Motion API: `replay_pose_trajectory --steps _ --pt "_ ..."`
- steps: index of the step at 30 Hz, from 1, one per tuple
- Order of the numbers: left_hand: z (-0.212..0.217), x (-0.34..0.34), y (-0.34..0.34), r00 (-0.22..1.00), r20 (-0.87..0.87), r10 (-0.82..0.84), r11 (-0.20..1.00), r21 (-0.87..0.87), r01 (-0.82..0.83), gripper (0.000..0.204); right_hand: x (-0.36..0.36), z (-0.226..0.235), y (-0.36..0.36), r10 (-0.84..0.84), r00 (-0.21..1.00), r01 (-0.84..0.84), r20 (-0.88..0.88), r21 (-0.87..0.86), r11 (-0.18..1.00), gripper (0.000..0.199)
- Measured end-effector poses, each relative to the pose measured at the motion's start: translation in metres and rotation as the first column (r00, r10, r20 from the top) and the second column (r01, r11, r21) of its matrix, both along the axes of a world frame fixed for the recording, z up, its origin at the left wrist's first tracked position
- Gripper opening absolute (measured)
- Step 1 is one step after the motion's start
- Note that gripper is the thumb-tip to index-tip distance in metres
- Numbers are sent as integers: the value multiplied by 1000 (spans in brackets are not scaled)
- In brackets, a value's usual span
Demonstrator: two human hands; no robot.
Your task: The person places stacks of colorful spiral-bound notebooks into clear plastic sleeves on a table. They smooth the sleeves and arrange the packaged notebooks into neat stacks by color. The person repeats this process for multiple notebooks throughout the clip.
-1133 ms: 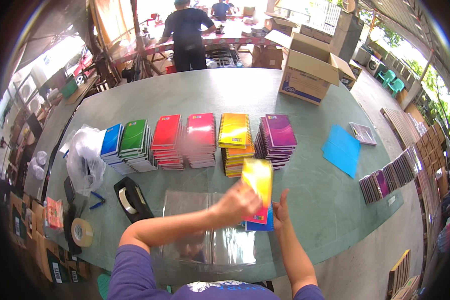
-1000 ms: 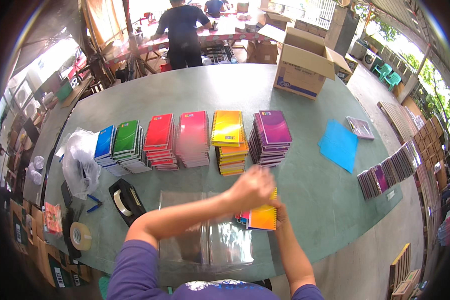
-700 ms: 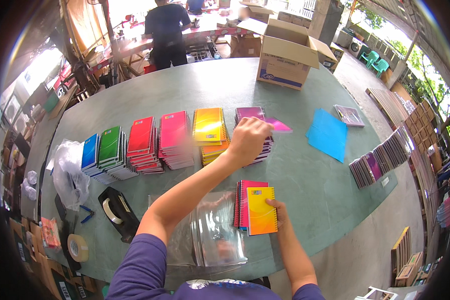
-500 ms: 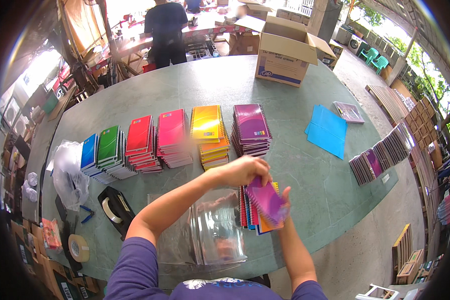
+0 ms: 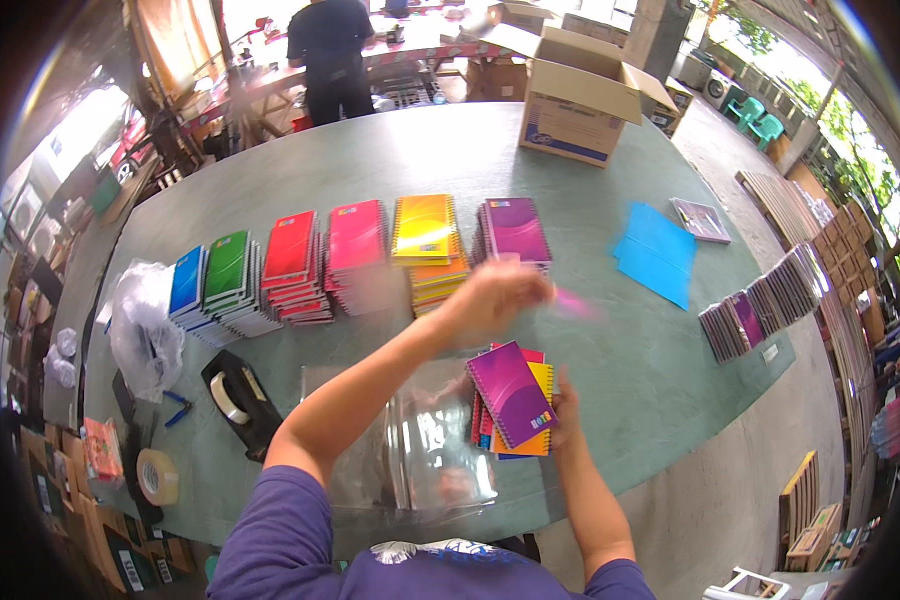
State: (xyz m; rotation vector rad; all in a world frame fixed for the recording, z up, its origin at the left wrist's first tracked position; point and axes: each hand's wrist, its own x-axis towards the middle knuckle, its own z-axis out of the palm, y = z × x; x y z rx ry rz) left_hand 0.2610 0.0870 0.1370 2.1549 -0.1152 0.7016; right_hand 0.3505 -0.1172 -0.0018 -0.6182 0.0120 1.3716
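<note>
A purple spiral notebook (image 5: 513, 393) lies slanted on top of a small mixed bundle of spiral notebooks, above a yellow-orange one (image 5: 542, 425). My right hand (image 5: 566, 408) grips the bundle's right edge, thumb upright beside it; its other fingers are mostly hidden. Beyond the bundle, my left hand (image 5: 505, 298) is in the air, closed and blurred. A smeared pinkish-purple thing (image 5: 576, 304) shows at its fingertips, too blurred to name. Behind that hand stands a stack of purple notebooks (image 5: 515, 228), partly covered by it. Clear plastic sheets (image 5: 435, 450) lie left of the bundle.
Stacks of blue (image 5: 186, 282), green (image 5: 227, 265), red (image 5: 289, 247), pink (image 5: 356, 234) and yellow (image 5: 423, 222) notebooks form a row. A tape dispenser (image 5: 238, 405) stands left. Blue sheets (image 5: 655, 255), packed notebooks (image 5: 760, 305) and a carton (image 5: 575, 125) are rightward. A person (image 5: 332, 60) stands beyond.
The purple notebook that was between both hands now rests on the bundle. My left hand has let go of it and moved up and away; my right hand stays at the bundle's edge.
</note>
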Motion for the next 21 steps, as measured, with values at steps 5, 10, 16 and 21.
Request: replay_pose_trajectory --steps 5,10,16,21 --pt "-38 -128 -50 864 -503 -31 889 382 254 61 -34 23 6 306 952 -306 11 -3 952 62" --pt "-92 -222 -90 871 14 491 594 725 -347 68 -96 34 48 571 801 -584 -178 -28 811 53" --pt "-105 -285 -95 781 -170 601 715 -322 -620 80 -136 36 85 413 613 -559 673 0 829 84" --pt "-156 -283 -105 635 -210 744 413 -603 -683 87 -196 -7 61 407 427 -417 808 -223 881 135"
